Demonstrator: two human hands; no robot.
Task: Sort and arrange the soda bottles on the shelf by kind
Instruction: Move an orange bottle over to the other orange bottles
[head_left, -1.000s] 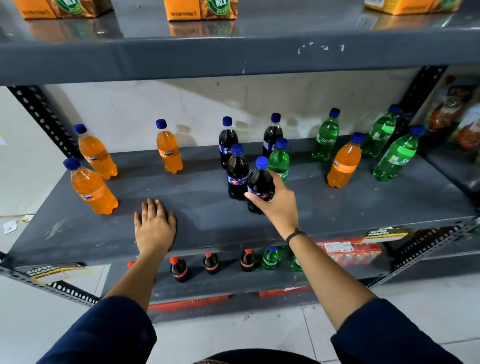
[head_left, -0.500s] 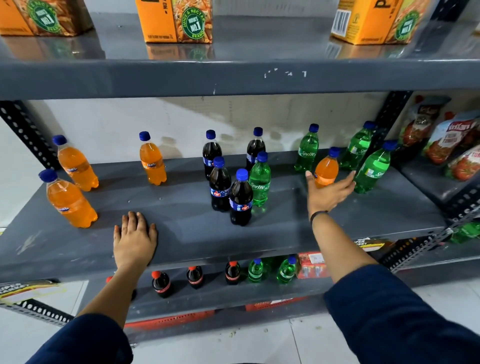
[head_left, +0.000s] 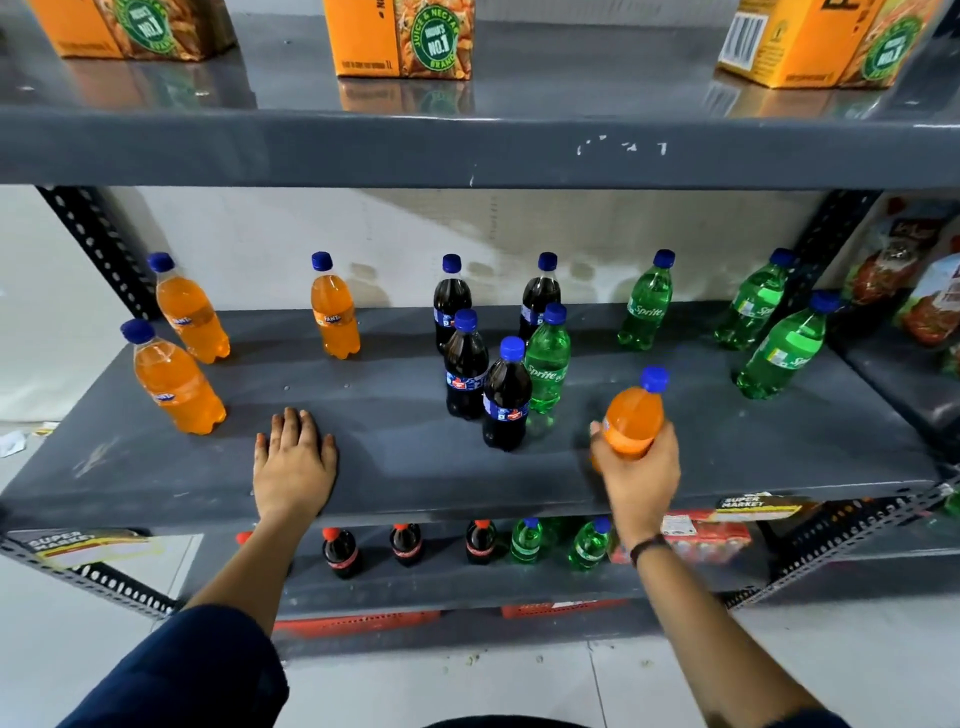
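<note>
My right hand (head_left: 640, 474) grips an orange soda bottle (head_left: 634, 415) with a blue cap, held just above the front right of the grey shelf (head_left: 405, 467). My left hand (head_left: 294, 462) lies flat on the shelf's front, fingers apart. Three orange bottles stand at the left: (head_left: 176, 382), (head_left: 191, 312), (head_left: 335, 309). Several dark cola bottles cluster in the middle, the nearest (head_left: 506, 397), with one green Sprite bottle (head_left: 546, 366) among them. Three more green bottles stand at the right: (head_left: 647, 304), (head_left: 753, 306), (head_left: 784, 353).
The upper shelf (head_left: 467, 150) carries orange juice cartons (head_left: 402, 36) and overhangs the bottles. The lower shelf holds small cola (head_left: 340, 552) and green bottles (head_left: 525, 540). Snack packets (head_left: 930, 291) lie on the neighbouring rack at right. Perforated uprights (head_left: 98, 249) frame the bay.
My right hand left the front cola bottle, reached right to the orange bottle among the green ones, took it and brought it forward and left. My left hand stayed flat.
</note>
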